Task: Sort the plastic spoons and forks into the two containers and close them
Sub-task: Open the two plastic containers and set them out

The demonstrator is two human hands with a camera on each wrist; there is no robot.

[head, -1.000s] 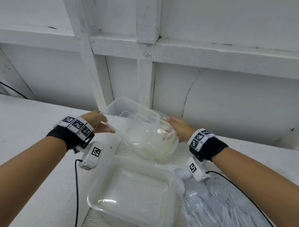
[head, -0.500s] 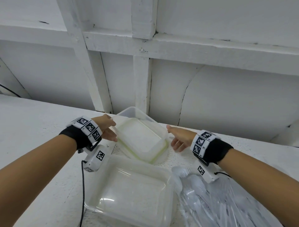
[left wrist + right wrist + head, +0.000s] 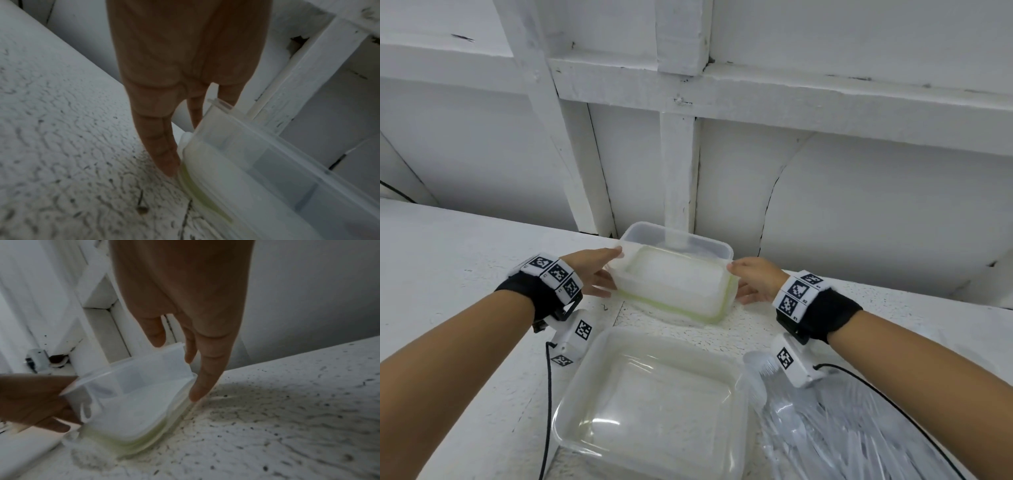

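A clear far container [image 3: 678,274] stands at the back of the table on a lid with a green seal [image 3: 688,313]. My left hand [image 3: 595,270] holds its left end, thumb over the rim and straight fingers [image 3: 164,138] down the side to the lid's edge. My right hand [image 3: 748,282] is at the right end, its straight index finger [image 3: 205,378] touching the lid's edge [image 3: 139,443]. A second clear container [image 3: 654,404] sits empty in front. Clear plastic spoons and forks [image 3: 842,428] lie heaped at the lower right.
A white wall with wooden framing [image 3: 678,171] rises right behind the far container. Black cables [image 3: 548,394] run from both wrist cameras across the rough white table [image 3: 465,274]. The cutlery heap reaches the near container's right side.
The far container was held tilted in the air between both hands. It has come down onto the lid at the back of the table, and both hands stay at its ends.
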